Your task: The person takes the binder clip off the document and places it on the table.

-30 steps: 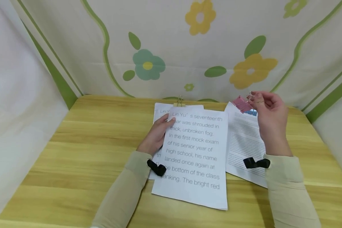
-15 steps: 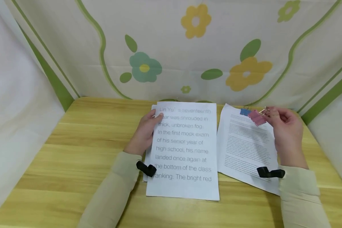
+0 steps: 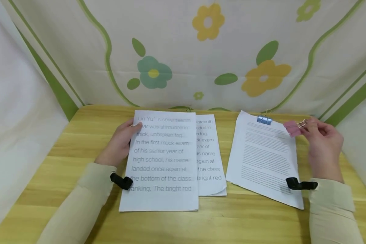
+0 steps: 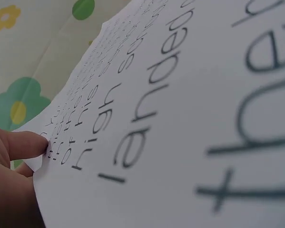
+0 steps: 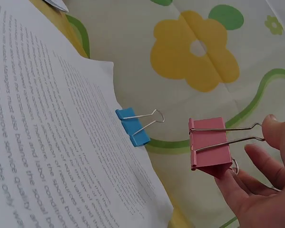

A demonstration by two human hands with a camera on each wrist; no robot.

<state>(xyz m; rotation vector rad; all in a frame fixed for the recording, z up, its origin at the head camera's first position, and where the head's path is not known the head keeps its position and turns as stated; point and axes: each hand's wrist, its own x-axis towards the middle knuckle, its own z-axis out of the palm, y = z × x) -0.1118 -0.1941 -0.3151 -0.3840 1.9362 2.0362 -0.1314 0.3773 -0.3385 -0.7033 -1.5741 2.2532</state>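
Right wrist view: the pink binder clip (image 5: 211,142) is in the right hand (image 3: 326,145), pinched at its wire handles, with its body pointing away from the fingers and biting no paper. Holding it by the handles (the part made for squeezing) probably keeps its mouth unobstructed and the fingers out of the way. The left hand (image 3: 117,144) grips the large-print sheets (image 3: 163,159) at their left edge near the top, thumb over the face and fingers behind. That grip seems meant to keep the loose pages together while leaving the top edge bare; whether their lower edge rests on anything, I cannot tell.

Between the hands, partly covered by those sheets, lies a second large-print stack (image 3: 208,156). Wire handles (image 3: 188,108) show at its top (the clip body itself is hidden), presumably binding it. Just left of the right hand is the small-print stack (image 3: 265,159), slightly skewed, with a blue binder clip (image 3: 264,120) on its top edge, apparently to hold its pages together.

All this is on or over the wooden tabletop (image 3: 70,169), and beyond both hands hangs a flowered cloth (image 3: 183,51).
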